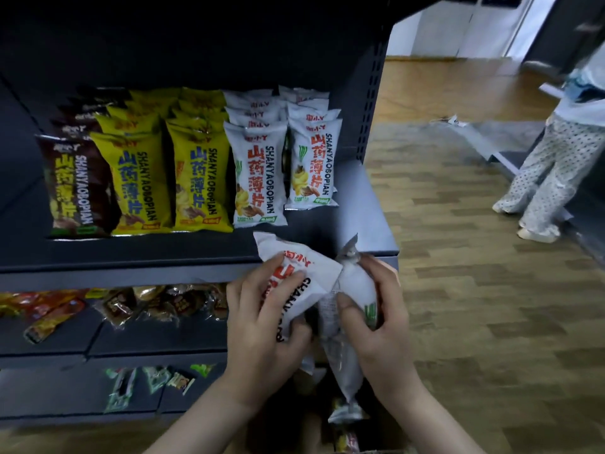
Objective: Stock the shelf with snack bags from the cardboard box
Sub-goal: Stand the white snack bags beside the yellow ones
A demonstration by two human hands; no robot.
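Observation:
My left hand (262, 326) grips a white snack bag (304, 273) with red lettering, held just below the front edge of the dark shelf (353, 221). My right hand (376, 322) grips a second white snack bag (348, 283), turned edge-on beside the first; its lower end hangs down toward the cardboard box (360, 434), which shows only partly at the bottom. On the shelf stand rows of brown bags (70, 188), yellow bags (163, 178) and white bags (284, 165), several deep.
Lower shelves (131, 335) hold loose small snack packets. A bare strip of shelf lies in front of and right of the white rows. A person in dotted trousers (553, 172) stands at the right on the wooden floor beside another dark shelf unit.

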